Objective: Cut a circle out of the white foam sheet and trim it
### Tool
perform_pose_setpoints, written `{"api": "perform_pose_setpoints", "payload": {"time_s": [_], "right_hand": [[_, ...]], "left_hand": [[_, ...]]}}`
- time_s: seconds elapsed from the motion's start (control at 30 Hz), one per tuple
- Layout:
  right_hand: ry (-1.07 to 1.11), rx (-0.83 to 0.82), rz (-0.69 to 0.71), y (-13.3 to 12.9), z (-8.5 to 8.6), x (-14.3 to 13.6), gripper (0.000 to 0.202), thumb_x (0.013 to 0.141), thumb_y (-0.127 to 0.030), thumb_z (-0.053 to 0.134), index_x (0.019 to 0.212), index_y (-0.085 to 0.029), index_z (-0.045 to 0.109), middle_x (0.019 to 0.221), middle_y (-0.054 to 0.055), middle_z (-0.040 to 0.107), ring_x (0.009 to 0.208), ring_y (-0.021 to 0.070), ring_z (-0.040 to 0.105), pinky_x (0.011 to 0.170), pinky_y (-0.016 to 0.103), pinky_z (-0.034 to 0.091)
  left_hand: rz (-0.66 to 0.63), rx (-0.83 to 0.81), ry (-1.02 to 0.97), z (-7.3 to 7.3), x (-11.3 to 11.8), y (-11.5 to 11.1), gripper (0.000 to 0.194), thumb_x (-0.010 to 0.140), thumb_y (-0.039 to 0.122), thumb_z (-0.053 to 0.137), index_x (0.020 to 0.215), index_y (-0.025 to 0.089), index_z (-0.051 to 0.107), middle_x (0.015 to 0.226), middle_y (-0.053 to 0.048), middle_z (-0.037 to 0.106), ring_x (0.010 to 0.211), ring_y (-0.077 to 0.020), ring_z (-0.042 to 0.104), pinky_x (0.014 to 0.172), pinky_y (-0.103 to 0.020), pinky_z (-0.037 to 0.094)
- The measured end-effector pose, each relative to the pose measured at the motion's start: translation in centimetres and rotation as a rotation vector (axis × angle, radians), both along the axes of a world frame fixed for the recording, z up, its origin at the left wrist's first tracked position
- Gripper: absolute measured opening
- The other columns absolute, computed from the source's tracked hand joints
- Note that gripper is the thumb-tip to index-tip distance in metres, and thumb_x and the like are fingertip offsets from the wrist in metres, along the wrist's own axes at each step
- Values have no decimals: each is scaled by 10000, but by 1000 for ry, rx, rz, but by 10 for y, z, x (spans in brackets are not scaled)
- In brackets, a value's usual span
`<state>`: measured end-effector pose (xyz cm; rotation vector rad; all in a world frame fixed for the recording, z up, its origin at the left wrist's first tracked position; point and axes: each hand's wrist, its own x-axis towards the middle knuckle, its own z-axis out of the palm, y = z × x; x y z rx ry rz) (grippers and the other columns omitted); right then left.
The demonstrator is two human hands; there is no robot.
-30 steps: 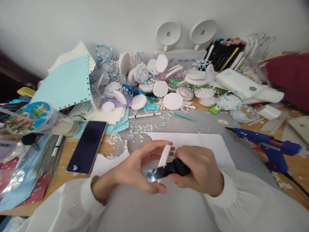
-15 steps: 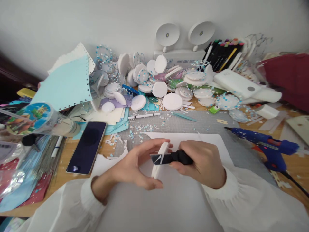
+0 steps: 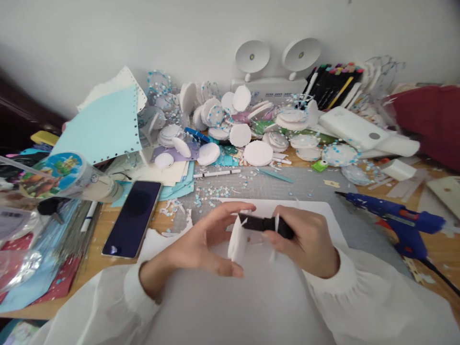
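Note:
Between the thumb and fingers of my left hand (image 3: 206,239), a white disc (image 3: 237,239), apparently foam, is held up on its edge. My right hand (image 3: 305,239) is wrapped around the black handle of a craft knife (image 3: 257,223). Its dark blade points left and lies against the disc's upper edge. Thin white slivers hang by the blade and near the right thumb. Under both hands lies a large white sheet (image 3: 223,306), which partly covers the grey cutting mat (image 3: 230,187).
A blue glue gun (image 3: 391,211) lies at the right, a phone (image 3: 132,218) and a tipped-over plastic cup (image 3: 72,177) at the left. Several white discs (image 3: 258,152) are heaped along the wall below a two-headed white lamp (image 3: 268,88). Paper scraps litter the mat.
The knife has moved up and right, from across the disc's middle to its upper edge. The disc has turned to show more of its face. Loose slivers now appear near the right hand.

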<state>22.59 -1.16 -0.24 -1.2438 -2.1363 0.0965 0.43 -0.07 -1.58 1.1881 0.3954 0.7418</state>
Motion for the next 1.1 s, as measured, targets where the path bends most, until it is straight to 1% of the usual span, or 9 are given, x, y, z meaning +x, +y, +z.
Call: {"api": "perform_pose_setpoints", "payload": {"time_s": [0.13,0.23,0.3,0.37,0.47,0.6,0.87,1.0,1.1], "right_hand": [[27,22,101,-5,2,-8,501,913,-568,374,657,-175,550,476,-22,495,427,99,466,463,233,310],[31,17,136,-7,2,-11,509,914,-575,361,652,-177,541,475,-25,488,423,98,455,467,234,315],[24,5,141,-8,3,-11,510,913,-578,359,633,-183,522,473,-25,482,421,99,444,463,238,309],[24,2,142,-9,2,-11,515,912,-583,355,621,-186,508,471,-24,478,418,100,433,461,240,305],[19,11,148,-10,2,-11,517,914,-581,346,609,-189,491,467,-22,475,412,100,421,457,244,300],[2,38,158,-11,3,-14,501,912,-562,362,595,-192,478,467,-16,484,416,103,432,463,246,299],[-11,37,171,-11,3,-17,512,911,-571,346,584,-196,466,463,-11,473,419,112,430,473,258,287],[7,25,155,-10,2,-16,514,908,-579,361,594,-190,480,474,-12,486,426,111,438,479,256,290],[5,15,135,-10,1,-13,528,904,-595,362,597,-185,492,475,-15,486,426,108,440,479,253,290]], "left_hand": [[-26,15,-9,4,1,2,903,515,172,867,1318,312,478,1359,-102,479,1245,-329,466,1010,-442,386],[-4,31,-3,7,2,3,780,567,231,840,1280,283,528,1314,-104,510,1227,-334,474,1013,-457,377],[8,59,1,6,3,3,712,606,202,794,1268,273,541,1292,-98,523,1223,-328,475,1019,-462,373],[-2,51,-4,4,3,3,785,587,148,775,1307,286,496,1308,-92,513,1234,-323,471,1038,-473,357],[-27,-25,24,0,1,0,921,535,92,780,1363,285,424,1350,-101,491,1275,-331,440,1079,-500,305],[-43,-79,84,-2,0,-2,903,522,78,792,1344,248,460,1339,-114,510,1297,-339,419,1111,-527,242],[-16,-102,95,-2,4,-4,951,455,120,873,1319,233,492,1323,-123,522,1271,-350,445,1101,-531,268],[-28,-107,82,-3,2,-4,952,460,82,855,1324,241,488,1322,-111,536,1291,-350,429,1111,-529,251],[-37,-92,80,-1,0,-3,938,480,17,807,1328,258,485,1339,-98,539,1291,-336,438,1109,-517,265]]}}
